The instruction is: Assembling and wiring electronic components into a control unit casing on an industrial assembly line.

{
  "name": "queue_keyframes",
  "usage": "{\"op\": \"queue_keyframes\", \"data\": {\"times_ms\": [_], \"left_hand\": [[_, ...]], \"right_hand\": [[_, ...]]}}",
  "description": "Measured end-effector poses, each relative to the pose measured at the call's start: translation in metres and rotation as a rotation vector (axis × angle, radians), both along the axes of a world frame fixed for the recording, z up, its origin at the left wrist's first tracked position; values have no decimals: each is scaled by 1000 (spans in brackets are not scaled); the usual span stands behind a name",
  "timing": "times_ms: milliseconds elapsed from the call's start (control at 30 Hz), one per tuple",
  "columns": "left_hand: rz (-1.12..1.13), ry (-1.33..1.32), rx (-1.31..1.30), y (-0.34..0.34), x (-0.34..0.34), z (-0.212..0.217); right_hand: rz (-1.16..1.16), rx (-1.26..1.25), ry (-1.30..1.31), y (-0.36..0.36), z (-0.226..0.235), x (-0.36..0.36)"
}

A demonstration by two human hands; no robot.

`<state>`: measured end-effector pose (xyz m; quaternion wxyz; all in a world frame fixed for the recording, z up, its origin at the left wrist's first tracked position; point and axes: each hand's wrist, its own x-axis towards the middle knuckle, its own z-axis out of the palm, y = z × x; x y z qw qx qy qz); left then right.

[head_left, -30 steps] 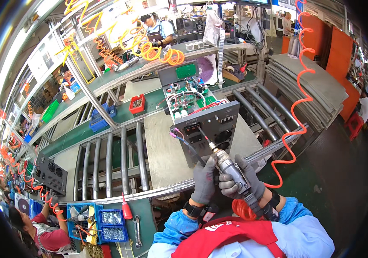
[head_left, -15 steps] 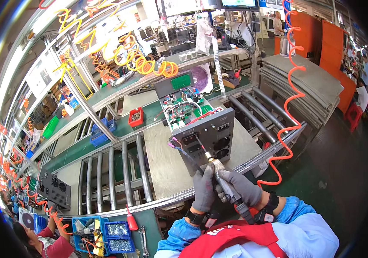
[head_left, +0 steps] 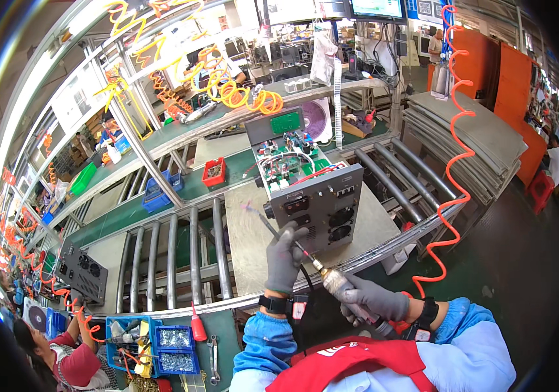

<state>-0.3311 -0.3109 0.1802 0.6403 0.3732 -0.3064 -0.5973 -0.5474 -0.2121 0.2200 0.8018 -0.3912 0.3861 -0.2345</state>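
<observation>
A dark metal unit (head_left: 322, 209) stands on the conveyor with its rear panel towards me and its circuit boards (head_left: 289, 160) exposed. My left hand (head_left: 284, 258), in a grey glove, is closed round a black cable (head_left: 265, 222). The cable's upper end, with blurred purple tips, points up and left beside the panel. In my gloved right hand (head_left: 377, 297) is a pneumatic screwdriver (head_left: 337, 282), gripped round its body. Its bit slants up towards the panel, close to my left fingers; the tip seems apart from the panel.
Steel rollers (head_left: 194, 255) lie left of the plate (head_left: 243, 261) under the unit. An orange coiled hose (head_left: 465, 189) hangs at the right. Blue bins of screws (head_left: 176, 349), a red bottle (head_left: 198, 326) and a wrench (head_left: 213, 359) lie lower left, near a co-worker (head_left: 54, 353) and another unit (head_left: 80, 274).
The screwdriver has drawn back from the panel, down towards me. My left hand has moved left, off the driver's front, and the cable's purple-tipped end has swung left. The view has shifted slightly.
</observation>
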Motion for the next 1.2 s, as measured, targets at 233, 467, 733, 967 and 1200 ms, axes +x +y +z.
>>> {"op": "queue_keyframes", "data": {"times_ms": [233, 467, 733, 967, 1200], "left_hand": [[113, 91, 43, -11, 27, -18], [-75, 18, 144, 28, -11, -16], [-118, -59, 167, 48, -35, 3], [-184, -136, 71, 57, -44, 22], [-190, -130, 97, 58, -40, 22]], "right_hand": [[53, -24, 11, -3, -8, -8], [-158, -179, -18, -27, -9, 11], [-176, -181, 3, -35, -8, 20], [-70, 423, -759, -41, -33, 19], [-120, 238, -477, -40, -26, 23]]}}
